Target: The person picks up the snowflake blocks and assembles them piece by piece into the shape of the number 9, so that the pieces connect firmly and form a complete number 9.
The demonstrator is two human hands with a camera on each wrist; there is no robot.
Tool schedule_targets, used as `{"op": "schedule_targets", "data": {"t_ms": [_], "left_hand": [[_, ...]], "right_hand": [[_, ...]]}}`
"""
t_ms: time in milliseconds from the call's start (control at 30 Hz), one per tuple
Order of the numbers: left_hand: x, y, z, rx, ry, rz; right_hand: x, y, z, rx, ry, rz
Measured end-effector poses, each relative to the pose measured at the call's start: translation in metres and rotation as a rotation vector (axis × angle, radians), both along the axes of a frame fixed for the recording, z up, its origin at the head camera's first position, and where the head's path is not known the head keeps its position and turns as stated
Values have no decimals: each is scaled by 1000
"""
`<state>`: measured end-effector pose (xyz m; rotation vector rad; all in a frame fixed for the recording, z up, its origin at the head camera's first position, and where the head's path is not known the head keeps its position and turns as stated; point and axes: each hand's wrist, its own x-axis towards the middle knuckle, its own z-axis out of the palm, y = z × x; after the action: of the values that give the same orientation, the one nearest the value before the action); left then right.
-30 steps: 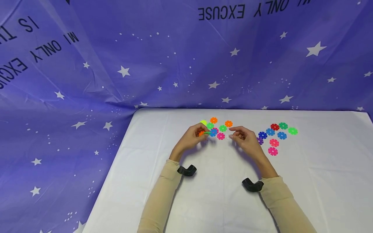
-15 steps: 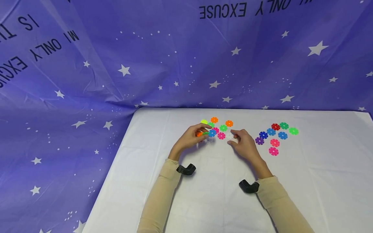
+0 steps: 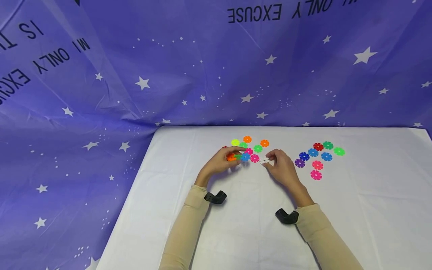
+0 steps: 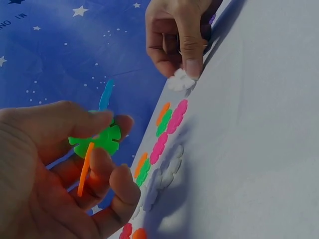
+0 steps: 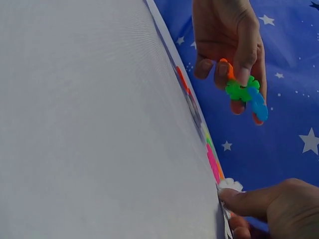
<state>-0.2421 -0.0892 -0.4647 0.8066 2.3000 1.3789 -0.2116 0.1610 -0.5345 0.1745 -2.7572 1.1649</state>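
Assembly seems in hand near the head view's centre, the left hand [image 3: 217, 162] pinching joined orange, green and blue discs [image 4: 105, 137] above the counter [image 3: 249, 232], the right hand [image 3: 284, 169] pinching a white disc [image 4: 179, 81] well apart, likely next needing careful alignment.

Between the two sleeves, a broad lane of bare table [image 3: 251, 232] lets a hand reach up toward the discs, though black wrist mounts [image 3: 216, 197] jut into it from both sides. Higher up, the gap narrows between the left hand's grip [image 3: 219, 162], with its joined discs [image 5: 239, 92] sticking out, and the right hand's grip [image 3: 281, 165] pinching a white disc [image 4: 180, 81]; a pink disc [image 3: 254, 158] lies flat there. Right of the right-hand disc group [image 3: 326, 156] there is wide room. The starry cloth [image 3: 216, 78] walls off the far edge.
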Motion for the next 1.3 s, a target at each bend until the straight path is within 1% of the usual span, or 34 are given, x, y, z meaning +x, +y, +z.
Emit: {"op": "schedule_targets", "data": {"t_ms": [67, 167, 267, 400, 467, 567, 700, 867, 1100, 1300], "left_hand": [[2, 0, 4, -16, 11, 4], [4, 1, 5, -23, 44, 11], [-4, 0, -9, -45, 108, 19], [-13, 1, -25, -100, 172, 38], [-13, 2, -22, -119, 176, 43], [-11, 4, -20, -133, 185, 49], [-10, 7, -18, -144, 220, 47], [-8, 9, -17, -160, 247, 44], [-4, 11, -12, -172, 236, 38], [-3, 12, -11, -133, 203, 35]], "right_hand": [[-1, 0, 1, -33, -1, 30], [0, 0, 3, -122, -3, 98], [1, -2, 7, -226, 11, 163], [4, -6, 14, -292, 55, 185], [6, -9, 20, -301, 76, 186], [13, -14, 35, -315, 115, 193], [21, -20, 53, -338, 159, 222], [22, -23, 57, -350, 223, 233], [22, -23, 54, -378, 313, 207], [22, -22, 54, -374, 345, 194]]}}
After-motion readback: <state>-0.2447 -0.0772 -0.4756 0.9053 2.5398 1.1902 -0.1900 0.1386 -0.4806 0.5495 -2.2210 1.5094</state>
